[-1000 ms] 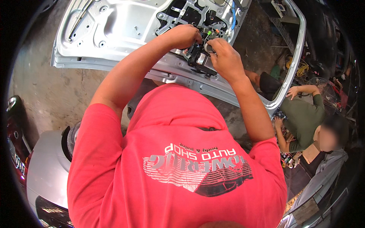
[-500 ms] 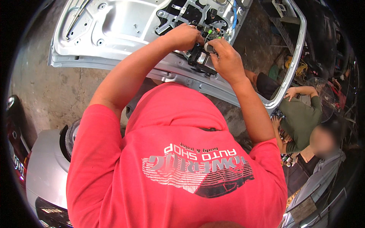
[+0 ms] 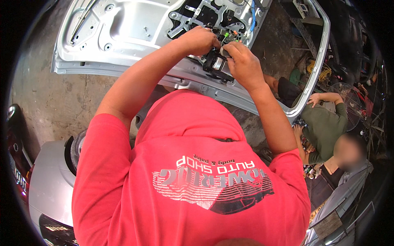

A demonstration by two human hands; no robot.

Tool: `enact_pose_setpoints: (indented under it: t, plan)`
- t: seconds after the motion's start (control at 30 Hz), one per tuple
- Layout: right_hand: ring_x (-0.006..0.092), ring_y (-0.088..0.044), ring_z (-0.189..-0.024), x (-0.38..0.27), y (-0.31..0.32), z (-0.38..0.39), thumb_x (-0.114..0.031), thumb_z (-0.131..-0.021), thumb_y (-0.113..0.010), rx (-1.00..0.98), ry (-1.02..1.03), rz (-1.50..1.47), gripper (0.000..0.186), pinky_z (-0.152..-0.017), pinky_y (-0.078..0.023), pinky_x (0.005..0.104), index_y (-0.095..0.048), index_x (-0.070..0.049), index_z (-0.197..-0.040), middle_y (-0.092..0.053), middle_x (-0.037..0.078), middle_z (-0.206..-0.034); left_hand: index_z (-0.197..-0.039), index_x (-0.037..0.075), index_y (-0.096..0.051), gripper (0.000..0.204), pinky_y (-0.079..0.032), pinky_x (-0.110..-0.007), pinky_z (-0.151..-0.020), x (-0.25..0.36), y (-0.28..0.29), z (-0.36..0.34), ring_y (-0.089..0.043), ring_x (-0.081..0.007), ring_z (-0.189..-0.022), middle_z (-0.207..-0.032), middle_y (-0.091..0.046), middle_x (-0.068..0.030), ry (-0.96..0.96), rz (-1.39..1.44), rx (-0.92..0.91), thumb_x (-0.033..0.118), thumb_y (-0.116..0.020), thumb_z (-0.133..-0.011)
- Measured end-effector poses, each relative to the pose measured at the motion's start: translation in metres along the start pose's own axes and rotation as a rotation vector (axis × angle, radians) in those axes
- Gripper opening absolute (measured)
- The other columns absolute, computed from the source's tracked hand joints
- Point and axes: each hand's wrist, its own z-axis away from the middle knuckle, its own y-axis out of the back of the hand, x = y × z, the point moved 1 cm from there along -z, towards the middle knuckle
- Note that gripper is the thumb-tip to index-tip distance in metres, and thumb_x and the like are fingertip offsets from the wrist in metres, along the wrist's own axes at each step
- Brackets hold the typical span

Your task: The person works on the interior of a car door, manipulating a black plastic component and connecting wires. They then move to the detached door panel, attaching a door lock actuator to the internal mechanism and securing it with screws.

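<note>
A silver car door (image 3: pixel 135 30) lies in front of me, its inner side showing. At its near edge sits a black mechanism (image 3: pixel 217 65) with a shiny metal part, green and orange bits beside it. My left hand (image 3: pixel 200 41) is closed over the mechanism's far left side, fingertips curled down; whatever they grip is hidden. Close by on the right, my right hand (image 3: pixel 245 64) pinches a small grey, round-ended piece (image 3: pixel 223 51) between thumb and fingers. The rest of that piece is covered, so its kind cannot be told.
A blue cable (image 3: pixel 253 18) runs along the door beside its window frame (image 3: pixel 324 49). Right of me, a person in a green shirt (image 3: pixel 324 129) works low down, near a coiled yellow cord (image 3: pixel 322 70). A grey car (image 3: pixel 51 176) stands at my left.
My right fingers have shifted slightly around the grey piece, and less of it shows now. My left hand stays in place on the mechanism.
</note>
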Motion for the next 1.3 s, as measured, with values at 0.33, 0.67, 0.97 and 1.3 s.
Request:
enact_pose_setpoints:
  t: [0.33,0.67,0.97,1.3]
  plan:
    - [0.0354,-0.072,-0.102,-0.007,0.005,-0.003,-0.012,-0.088,-0.077,-0.050,-0.058,0.023,0.028,-0.084,-0.060,0.0468,-0.068,-0.010,-0.114,-0.069,0.009,-0.110,-0.130,0.007,-0.072,0.037,-0.053,-0.051,-0.101,0.009,-0.008,0.024,-0.069,-0.0383,-0.117,-0.121,-0.075,-0.0169,0.011,0.083,0.284,0.015,-0.066,-0.094]
    - [0.0409,-0.077,-0.080,-0.011,0.001,-0.010,-0.059,-0.101,-0.067,-0.177,-0.271,0.286,0.053,-0.069,-0.060,0.0507,-0.066,-0.007,-0.092,-0.074,0.020,-0.080,-0.135,0.006,-0.067,0.046,-0.054,-0.050,-0.102,0.033,-0.024,0.071,-0.068,-0.0408,-0.116,-0.123,-0.072,-0.0198,0.220,0.350,0.414,0.020,-0.072,-0.092]
    - [0.0466,-0.076,-0.085,-0.012,0.007,-0.021,-0.054,-0.100,-0.068,-0.231,-0.443,0.192,0.052,-0.077,-0.059,0.0581,-0.071,-0.003,-0.104,-0.076,0.026,-0.086,-0.131,0.002,-0.071,0.054,-0.054,-0.051,-0.104,0.019,-0.018,0.016,-0.069,-0.0437,-0.116,-0.122,-0.075,-0.0229,-0.015,0.490,0.359,0.028,-0.073,-0.085]
    - [0.0456,-0.076,-0.083,-0.019,0.013,-0.021,-0.035,-0.097,-0.072,-0.256,-0.382,0.169,0.036,-0.075,-0.060,0.0558,-0.066,-0.003,-0.113,-0.076,0.022,-0.086,-0.136,0.007,-0.070,0.056,-0.052,-0.048,-0.109,0.027,-0.023,0.019,-0.068,-0.0400,-0.121,-0.126,-0.074,-0.0200,-0.032,0.614,0.417,0.025,-0.077,-0.084]
